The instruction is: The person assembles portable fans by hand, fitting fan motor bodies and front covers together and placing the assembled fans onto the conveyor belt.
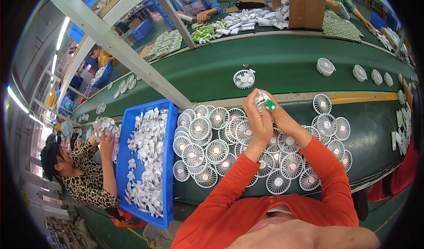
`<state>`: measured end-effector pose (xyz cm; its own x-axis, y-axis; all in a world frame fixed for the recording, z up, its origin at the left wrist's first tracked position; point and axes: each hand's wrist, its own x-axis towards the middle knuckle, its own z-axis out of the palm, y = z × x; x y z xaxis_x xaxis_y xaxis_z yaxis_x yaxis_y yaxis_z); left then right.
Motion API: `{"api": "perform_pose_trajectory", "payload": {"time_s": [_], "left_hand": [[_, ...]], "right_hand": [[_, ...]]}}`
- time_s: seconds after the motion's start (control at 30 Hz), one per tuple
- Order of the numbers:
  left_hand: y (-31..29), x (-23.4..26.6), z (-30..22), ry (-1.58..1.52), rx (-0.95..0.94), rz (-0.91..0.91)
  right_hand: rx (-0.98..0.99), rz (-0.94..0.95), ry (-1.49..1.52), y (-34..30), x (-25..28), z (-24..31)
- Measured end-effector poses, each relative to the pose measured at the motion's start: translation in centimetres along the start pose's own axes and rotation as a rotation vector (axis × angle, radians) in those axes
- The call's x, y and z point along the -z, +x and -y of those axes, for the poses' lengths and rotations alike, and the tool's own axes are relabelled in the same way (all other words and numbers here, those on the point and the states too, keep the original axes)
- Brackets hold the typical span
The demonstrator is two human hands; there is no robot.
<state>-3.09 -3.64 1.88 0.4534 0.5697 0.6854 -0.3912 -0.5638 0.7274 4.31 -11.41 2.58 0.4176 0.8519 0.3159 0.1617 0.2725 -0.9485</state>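
1. Nearest us, our orange sleeves (265, 191) rise over the bench.
2. Our left hand (258, 121) and right hand (282, 116) together clasp a small white part with a green circuit board (266, 102), raised for close work.
3. Round fan grilles (216, 152) lie piled below, within reach; a blue bin (170, 160) of white blades sits left.
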Motion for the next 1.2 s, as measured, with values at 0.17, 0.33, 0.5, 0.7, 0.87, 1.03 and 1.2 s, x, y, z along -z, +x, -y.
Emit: {"api": "perform_pose_trajectory", "payload": {"time_s": [0.17, 0.33, 0.5, 0.7, 0.87, 1.03, 1.2], "left_hand": [[0.4, 0.2, -1.1, -0.324, 0.221, -0.009], [-0.7, -0.2, -0.8, -0.146, 0.025, -0.094], [0.3, -0.4, 1.7, -0.151, 0.119, -0.013], [5.1, 0.8, 5.1, -0.426, 0.913, 0.171], [8.0, -3.7, 6.8, -0.205, 0.815, 0.292], [11.3, -2.4, 17.1, 0.272, 0.302, 0.286], [11.9, -4.9, 17.3, 0.843, 0.222, 0.53]], "right_hand": [[0.238, -0.069, -0.355, -0.7, -0.4, 0.3], [0.168, -0.167, -0.087, -0.8, -2.2, 1.0], [-0.01, -0.176, -0.008, 0.5, -0.5, -1.1], [-0.203, -0.241, -0.458, 2.8, 7.1, -3.8], [-0.209, -0.779, -1.111, -1.9, 20.1, -4.9], [-0.344, -0.519, -1.312, -5.7, 18.2, -2.9], [-0.443, -0.331, -1.347, -8.4, 15.8, -1.5]]}}
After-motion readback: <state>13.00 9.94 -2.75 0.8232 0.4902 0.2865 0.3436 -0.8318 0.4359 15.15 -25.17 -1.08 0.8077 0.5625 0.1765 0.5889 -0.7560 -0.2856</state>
